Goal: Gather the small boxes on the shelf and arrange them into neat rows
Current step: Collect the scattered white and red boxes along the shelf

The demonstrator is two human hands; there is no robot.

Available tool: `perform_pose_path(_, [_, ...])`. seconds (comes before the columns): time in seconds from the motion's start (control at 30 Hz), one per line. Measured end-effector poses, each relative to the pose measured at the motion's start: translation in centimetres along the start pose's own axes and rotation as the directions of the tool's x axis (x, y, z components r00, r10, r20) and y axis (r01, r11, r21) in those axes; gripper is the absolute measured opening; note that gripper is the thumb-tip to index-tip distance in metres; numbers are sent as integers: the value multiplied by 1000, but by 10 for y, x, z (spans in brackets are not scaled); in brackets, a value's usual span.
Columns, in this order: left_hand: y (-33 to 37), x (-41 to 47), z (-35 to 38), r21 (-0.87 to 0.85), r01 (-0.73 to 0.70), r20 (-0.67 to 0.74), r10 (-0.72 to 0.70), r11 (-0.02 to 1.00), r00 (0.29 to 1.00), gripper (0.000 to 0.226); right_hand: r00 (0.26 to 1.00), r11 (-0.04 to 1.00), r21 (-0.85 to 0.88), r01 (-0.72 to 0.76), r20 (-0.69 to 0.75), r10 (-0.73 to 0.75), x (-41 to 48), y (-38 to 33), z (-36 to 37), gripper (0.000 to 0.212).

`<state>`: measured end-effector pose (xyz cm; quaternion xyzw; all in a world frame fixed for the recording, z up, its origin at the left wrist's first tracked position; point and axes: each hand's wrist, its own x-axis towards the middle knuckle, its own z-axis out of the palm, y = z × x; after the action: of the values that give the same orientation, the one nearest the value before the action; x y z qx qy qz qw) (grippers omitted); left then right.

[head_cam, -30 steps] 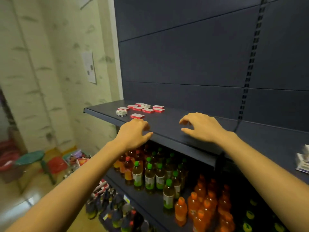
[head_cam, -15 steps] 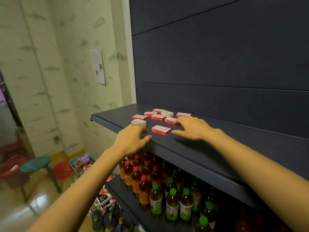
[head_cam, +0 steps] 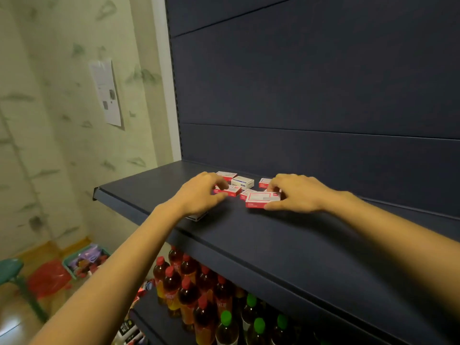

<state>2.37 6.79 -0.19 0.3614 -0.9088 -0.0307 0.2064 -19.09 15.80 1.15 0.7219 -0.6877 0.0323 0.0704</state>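
Our right hand point(head_cam: 296, 192) pinches the nearest flat red-and-white cardboard box point(head_cam: 260, 200) between narrowly curled fingers and thumb. Our left hand point(head_cam: 199, 195) grips a second red-edged box point(head_cam: 231, 191) likewise. Both boxes lie on the matte dark-blue metal shelf point(head_cam: 249, 235).

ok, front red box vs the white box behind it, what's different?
Colour: the front red box has red edges and a white label; the white box is white with dark print.
Height: the front red box lies low and flat; the white box stands taller.
Contact: the right hand pinches the front red box; nothing touches the white box.
Both are small cartons on the shelf.
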Motion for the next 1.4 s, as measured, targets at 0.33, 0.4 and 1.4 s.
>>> perform_pose_path(0.33, [4,92,43,25,-332,391,296,943,872,47,941,942,10,-336,-33,336,-51,47,-9,48])
perform_pose_path(0.4, [1,101,47,27,-365,420,321,931,849,46,913,914,27,-405,-38,406,-62,48,-7,48])
perform_pose_path(1.4, [303,-8,36,-473,-787,-85,869,396,488,40,434,468,74,-881,-269,860,-414,-2,-52,40])
